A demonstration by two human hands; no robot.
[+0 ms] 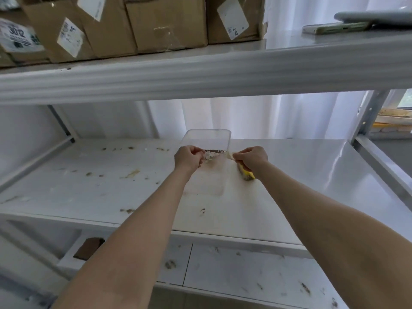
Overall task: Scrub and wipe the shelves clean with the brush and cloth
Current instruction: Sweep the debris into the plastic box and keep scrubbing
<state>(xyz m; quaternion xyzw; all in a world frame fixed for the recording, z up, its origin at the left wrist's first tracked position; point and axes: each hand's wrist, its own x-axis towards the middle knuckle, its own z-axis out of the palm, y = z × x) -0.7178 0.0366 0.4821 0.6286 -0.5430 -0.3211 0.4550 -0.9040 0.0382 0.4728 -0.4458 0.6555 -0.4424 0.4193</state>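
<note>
Hands: left hand (188, 158) pinches whitish wad (210, 155) | right hand (253, 157) grips brush (246, 173), handle hidden | container (208, 141) outline faint

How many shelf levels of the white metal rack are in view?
3: the top white shelf bearing brown cardboard boxes, the stained middle shelf holding a clear plastic container, and the dirty lower shelf. Others may lie out of view.

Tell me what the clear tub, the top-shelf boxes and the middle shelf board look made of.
Tub: probably translucent plastic, since the shelf shows through its walls. Boxes: brown cardboard, matt and creased. Shelf board: glossy white surface that reflects light. It could be painted metal or laminate; the picture does not show which.
</note>
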